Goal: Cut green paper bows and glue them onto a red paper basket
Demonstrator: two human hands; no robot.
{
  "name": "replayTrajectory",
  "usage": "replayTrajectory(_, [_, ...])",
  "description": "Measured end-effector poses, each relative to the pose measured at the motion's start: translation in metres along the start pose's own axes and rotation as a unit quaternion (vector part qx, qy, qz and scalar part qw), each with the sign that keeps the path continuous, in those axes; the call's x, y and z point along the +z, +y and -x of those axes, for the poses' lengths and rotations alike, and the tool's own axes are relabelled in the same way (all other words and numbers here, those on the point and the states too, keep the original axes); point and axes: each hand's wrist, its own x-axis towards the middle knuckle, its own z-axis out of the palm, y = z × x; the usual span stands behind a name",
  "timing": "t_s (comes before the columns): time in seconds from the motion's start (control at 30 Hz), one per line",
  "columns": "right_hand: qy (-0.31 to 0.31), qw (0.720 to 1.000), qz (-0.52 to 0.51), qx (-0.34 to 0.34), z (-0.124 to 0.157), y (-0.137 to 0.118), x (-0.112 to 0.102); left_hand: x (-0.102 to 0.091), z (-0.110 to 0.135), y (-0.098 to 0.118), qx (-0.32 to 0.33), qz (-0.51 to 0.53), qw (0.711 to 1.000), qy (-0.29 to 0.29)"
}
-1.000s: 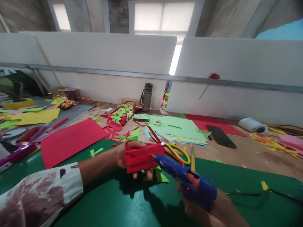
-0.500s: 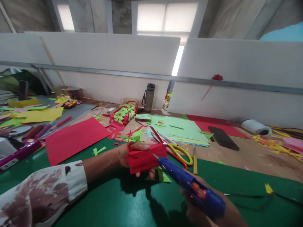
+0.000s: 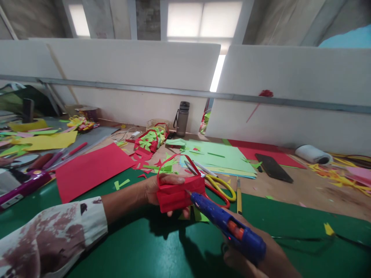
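Note:
My left hand (image 3: 156,189) is closed around a small red paper basket (image 3: 174,200) with a thin looped handle, its thumb on the top edge and fingertips showing underneath. In my right hand (image 3: 246,251) is a blue hot glue gun (image 3: 226,222), a small red light glowing on its side. The nozzle points up and left, at the front face of the basket; whether it touches the paper I cannot tell. Just behind the basket lie scissors (image 3: 222,187) with yellow and red handles. A yellow craft knife (image 3: 239,197) rests to their right.
A red paper sheet (image 3: 92,170) lies at left, light green sheets (image 3: 217,156) behind the scissors. Finished-looking red and green paper baskets (image 3: 147,141) stand near a grey bottle (image 3: 182,119). A dark phone (image 3: 274,168) is at right. Green scraps lie under the basket.
The glue gun has shifted slightly left, its nozzle moving left along the basket's front face. My left hand and the basket have hardly moved.

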Motion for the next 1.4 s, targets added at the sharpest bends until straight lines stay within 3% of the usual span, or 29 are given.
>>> replayTrajectory(0.23, [-0.013,1.000,0.019,0.001,0.001,0.002,-0.002,0.000,0.000,0.000,0.014,0.017,1.000,-0.005])
replayTrajectory(0.43, [0.027,0.999,0.024,-0.013,-0.002,-0.004,0.000,-0.003,-0.001,0.000,-0.002,0.016,0.999,-0.029])
replayTrajectory(0.87, [0.034,0.998,0.045,-0.008,0.001,-0.004,0.000,-0.002,-0.001,0.000,-0.024,0.005,1.000,0.016])
replayTrajectory(1.1, [0.006,0.998,0.021,-0.059,-0.002,-0.010,0.003,-0.002,0.000,-0.002,-0.016,0.013,1.000,0.011])
replayTrajectory(1.27, [0.039,0.996,0.057,-0.061,0.002,-0.006,0.001,-0.008,-0.002,-0.003,-0.015,0.010,1.000,-0.014])
replayTrajectory(1.4, [0.044,0.992,0.094,-0.077,0.005,-0.005,-0.001,-0.008,0.000,-0.003,-0.007,0.005,1.000,0.003])
